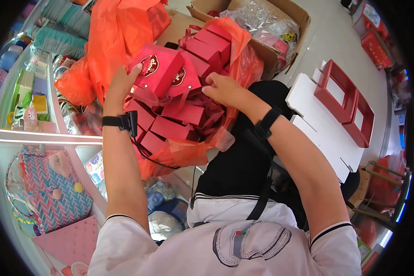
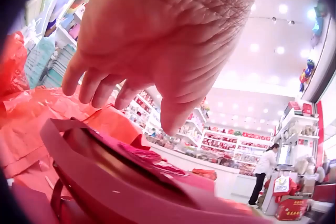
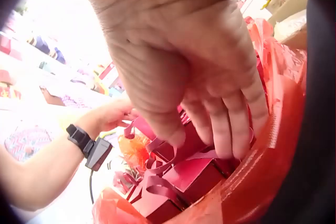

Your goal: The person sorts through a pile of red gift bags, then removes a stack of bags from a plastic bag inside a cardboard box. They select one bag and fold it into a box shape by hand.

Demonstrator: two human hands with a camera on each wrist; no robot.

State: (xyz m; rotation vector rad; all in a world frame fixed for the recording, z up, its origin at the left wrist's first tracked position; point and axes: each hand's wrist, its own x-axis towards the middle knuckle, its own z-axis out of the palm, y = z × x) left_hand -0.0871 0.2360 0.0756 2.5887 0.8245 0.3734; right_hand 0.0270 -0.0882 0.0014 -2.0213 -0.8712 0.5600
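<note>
The person stands over an orange plastic bag [image 1: 108, 41] stuffed with small red gift boxes [image 1: 175, 126], and both hands are inside its mouth. The left hand [image 1: 119, 85] lies against the left side of the topmost red box with the oval logo [image 1: 157, 71], which sits tilted at the top of the heap. Its fingers are fairly straight along the box's edge, and in the left wrist view they hang loose and spread just above the box [image 2: 105, 171], not wrapped round it. The right hand [image 1: 225, 89] is at the right side of the heap, just beside the same box. Its fingers are long and nearly straight, and its fingertips [image 3: 231, 150] dip among the dark red ribbon handles [image 1: 193, 99] and touch the boxes below, with nothing clearly pinched. The bag's edge bunches up around both wrists. Behind the bag stands an open cardboard carton [image 1: 269, 57] with clear wrapping inside. To the right, flat white card sheets [image 1: 317, 124] carry red window frames [image 1: 331, 106]. On the left, shelves hold a pink and blue woven bag [image 1: 50, 193].
</note>
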